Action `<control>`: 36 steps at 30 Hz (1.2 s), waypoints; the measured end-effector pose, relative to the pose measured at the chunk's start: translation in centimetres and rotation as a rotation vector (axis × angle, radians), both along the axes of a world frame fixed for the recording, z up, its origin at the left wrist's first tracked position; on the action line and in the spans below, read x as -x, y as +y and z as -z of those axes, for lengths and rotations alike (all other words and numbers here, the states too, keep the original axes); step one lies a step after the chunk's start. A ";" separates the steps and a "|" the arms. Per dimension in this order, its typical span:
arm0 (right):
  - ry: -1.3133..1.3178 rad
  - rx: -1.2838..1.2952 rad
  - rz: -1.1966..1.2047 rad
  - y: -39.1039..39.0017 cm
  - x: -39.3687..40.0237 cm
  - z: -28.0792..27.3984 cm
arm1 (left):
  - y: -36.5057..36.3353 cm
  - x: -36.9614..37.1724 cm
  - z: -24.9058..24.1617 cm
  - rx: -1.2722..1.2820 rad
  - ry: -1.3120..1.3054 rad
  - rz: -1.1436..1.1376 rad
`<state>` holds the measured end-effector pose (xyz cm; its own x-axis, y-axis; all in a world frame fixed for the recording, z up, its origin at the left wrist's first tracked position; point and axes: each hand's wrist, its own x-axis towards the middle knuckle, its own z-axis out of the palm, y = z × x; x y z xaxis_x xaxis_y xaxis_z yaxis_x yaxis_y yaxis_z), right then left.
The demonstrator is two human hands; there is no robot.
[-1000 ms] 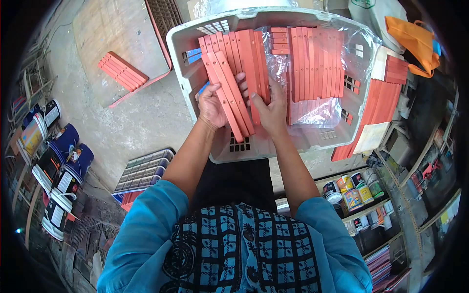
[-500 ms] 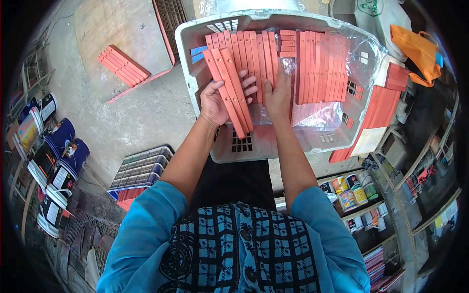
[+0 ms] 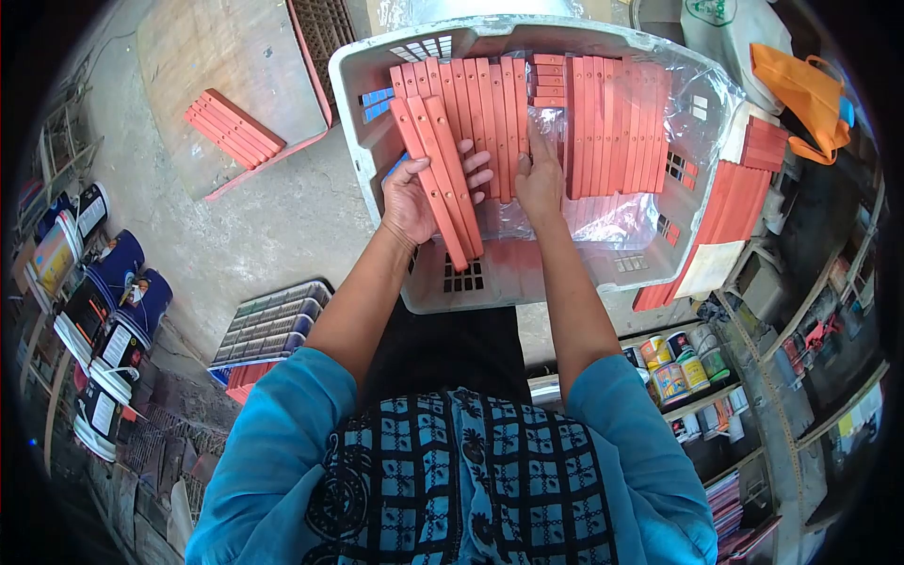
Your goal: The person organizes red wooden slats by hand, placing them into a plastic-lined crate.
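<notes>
My left hand (image 3: 411, 202) is wrapped around a few red wooden strips (image 3: 435, 179) with small holes, held slantwise over the near left part of a grey plastic crate (image 3: 377, 282). Its fingertips show past the strips' right side. My right hand (image 3: 540, 184) reaches into the gap between two rows of similar strips, fingers stretched away from me and thumb apart. It lies beside the right end of the left row (image 3: 485, 122); the fingertips are hard to make out. Right of it stands another row (image 3: 617, 127), and a short stack (image 3: 549, 80) sits at the far end of the gap.
Clear plastic film (image 3: 612, 221) lines the crate. Several more strips (image 3: 234, 129) lie on a board (image 3: 226, 56) at the left. A slotted basket (image 3: 273, 325) stands near my left arm, paint buckets (image 3: 122, 273) beyond it. An orange bag (image 3: 800, 99) lies at the right.
My right hand has shifted slightly within the gap, and the strip edge that showed along its right side no longer shows. My left hand keeps its strips in nearly the same place.
</notes>
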<state>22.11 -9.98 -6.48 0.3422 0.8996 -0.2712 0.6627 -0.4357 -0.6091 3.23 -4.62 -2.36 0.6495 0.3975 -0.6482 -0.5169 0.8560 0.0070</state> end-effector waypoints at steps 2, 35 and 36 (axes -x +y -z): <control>0.025 -0.036 0.102 -0.5 0.3 -0.4 | 0.0 0.1 -0.2 0.003 0.005 0.002; 0.748 -0.053 0.685 -5.6 4.2 -5.7 | -1.2 0.8 -3.5 0.050 0.035 -0.008; 0.796 -0.063 0.535 -5.4 4.8 -7.6 | -1.4 0.6 -3.7 0.059 0.052 0.000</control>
